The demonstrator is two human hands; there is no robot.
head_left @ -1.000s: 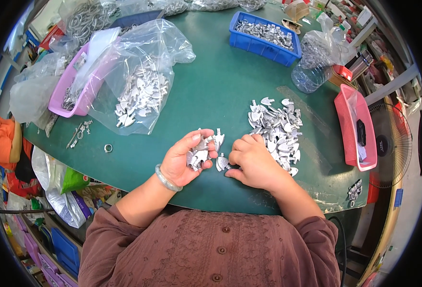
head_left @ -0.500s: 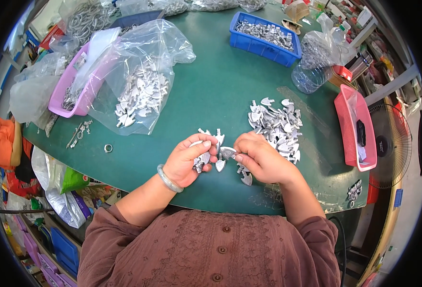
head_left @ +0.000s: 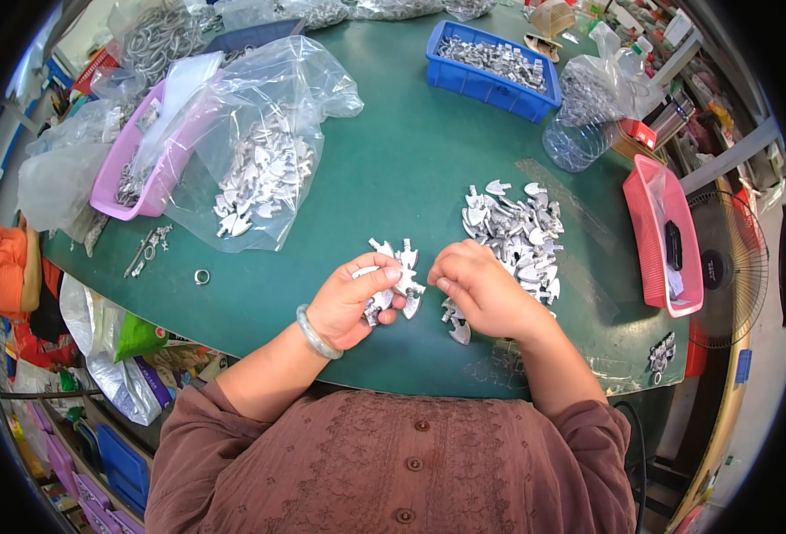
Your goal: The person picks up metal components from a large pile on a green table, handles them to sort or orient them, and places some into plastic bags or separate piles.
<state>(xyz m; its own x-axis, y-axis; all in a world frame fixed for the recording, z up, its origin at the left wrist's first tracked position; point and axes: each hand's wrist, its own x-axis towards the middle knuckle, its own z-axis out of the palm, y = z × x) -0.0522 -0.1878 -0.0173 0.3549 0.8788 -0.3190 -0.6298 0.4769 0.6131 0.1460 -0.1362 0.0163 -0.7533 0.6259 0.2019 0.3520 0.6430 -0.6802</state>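
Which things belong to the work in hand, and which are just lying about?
Seemingly in use:
silvery spade-shaped metal pieces, some in the left hand;
heaped matching pieces beside the right hand.

Apparently lying about:
pink plastic basket;
blue plastic tray holding small metal parts;
small silvery metal ring.

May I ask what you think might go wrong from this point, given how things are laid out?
The left hand holds several silver metal pieces at once, so one might slip out between the fingers.

The right hand is close to the large pile, so it could brush against it and scatter some of it.

A small ring lies loose toward the table's near edge and might roll off if knocked.
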